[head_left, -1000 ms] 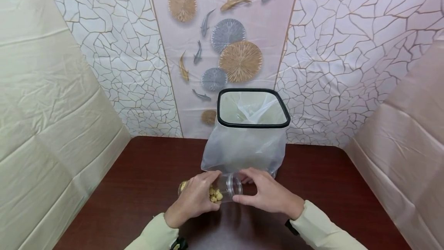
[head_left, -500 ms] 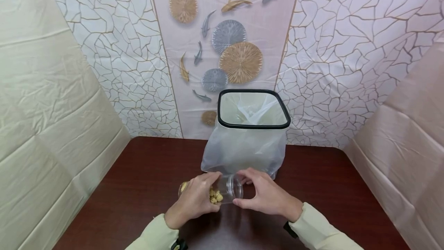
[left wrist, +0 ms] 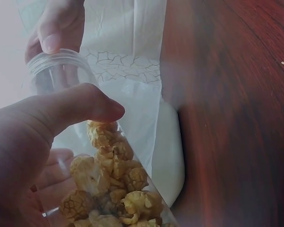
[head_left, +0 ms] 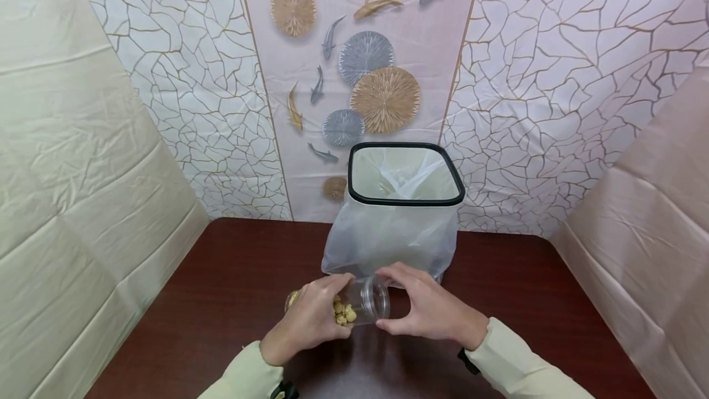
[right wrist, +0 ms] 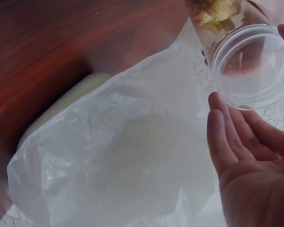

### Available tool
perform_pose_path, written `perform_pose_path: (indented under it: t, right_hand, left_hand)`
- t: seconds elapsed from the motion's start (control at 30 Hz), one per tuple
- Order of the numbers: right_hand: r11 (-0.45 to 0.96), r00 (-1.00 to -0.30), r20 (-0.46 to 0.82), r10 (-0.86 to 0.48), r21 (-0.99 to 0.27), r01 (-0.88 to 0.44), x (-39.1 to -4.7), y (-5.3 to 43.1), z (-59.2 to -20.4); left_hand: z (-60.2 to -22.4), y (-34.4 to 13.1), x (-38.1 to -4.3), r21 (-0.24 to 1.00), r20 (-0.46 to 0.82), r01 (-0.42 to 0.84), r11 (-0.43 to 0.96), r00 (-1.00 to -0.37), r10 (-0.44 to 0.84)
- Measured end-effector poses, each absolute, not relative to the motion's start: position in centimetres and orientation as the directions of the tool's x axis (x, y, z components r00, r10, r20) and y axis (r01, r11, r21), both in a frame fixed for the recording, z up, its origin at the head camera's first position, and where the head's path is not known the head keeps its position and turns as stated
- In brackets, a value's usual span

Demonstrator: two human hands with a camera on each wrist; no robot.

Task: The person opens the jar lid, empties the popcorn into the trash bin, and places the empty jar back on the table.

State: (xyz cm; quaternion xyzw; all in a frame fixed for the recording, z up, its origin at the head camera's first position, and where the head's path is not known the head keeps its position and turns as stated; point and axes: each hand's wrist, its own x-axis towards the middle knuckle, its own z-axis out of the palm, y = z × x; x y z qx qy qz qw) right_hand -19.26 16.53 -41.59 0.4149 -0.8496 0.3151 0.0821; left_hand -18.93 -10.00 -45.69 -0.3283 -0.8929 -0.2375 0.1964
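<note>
A clear plastic jar (head_left: 356, 302) lies sideways between the two hands, just above the table, with golden caramel popcorn (left wrist: 113, 179) in its lower part. My left hand (head_left: 312, 313) grips the jar round its body, thumb across the near side. At the jar's ridged, see-through end (right wrist: 255, 66), my right hand (head_left: 429, 306) holds the rim between thumb and fingertips. In the right wrist view its fingers (right wrist: 227, 137) reach out fairly straight beneath the rim, with the thumb on the opposite side. The popcorn is partly hidden by the left hand in the head view.
Right behind the hands stands a trash bin with a black rim (head_left: 407, 202), lined with a translucent white bag (head_left: 388, 239). The dark red-brown table (head_left: 232, 270) extends to both sides. Patterned cloth hangs at the back, beige cloth (head_left: 83, 202) at the sides.
The right hand's thumb and fingertips have shifted slightly right along the jar's rim. The left hand and the jar are almost still.
</note>
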Motion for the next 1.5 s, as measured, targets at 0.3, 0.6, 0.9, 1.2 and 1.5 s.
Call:
perform_pose_path:
  t: [0.3,0.6,0.9,1.2,1.5]
  right_hand:
    - [0.451,-0.567,0.444,-0.694,-0.345,-0.823,-19.5,17.7,-41.0]
    - [0.568,-0.621,0.413,-0.666,-0.259,-0.781,-19.7,19.9,-40.8]
    - [0.659,-0.674,0.387,-0.63,-0.195,-0.727,-20.1,23.1,-42.3]
    - [0.686,-0.687,0.378,-0.62,-0.164,-0.709,-20.4,25.1,-45.0]
    - [0.697,-0.76,0.203,-0.617,-0.308,-0.648,-19.9,26.0,-47.9]
  left_hand:
    - [-45.7,-10.4,-19.1,0.311,0.497,0.656,0.687,-0.729,0.471]
    - [-45.8,-12.0,-19.1,0.338,0.48,0.628,0.701,-0.756,0.446]
    - [-46.2,-14.2,-18.7,0.331,0.465,0.582,0.743,-0.786,0.408]
    - [-46.2,-16.1,-18.2,0.324,0.464,0.534,0.781,-0.809,0.36]
    - [-46.4,-17.0,-17.9,0.338,0.457,0.507,0.793,-0.825,0.333]
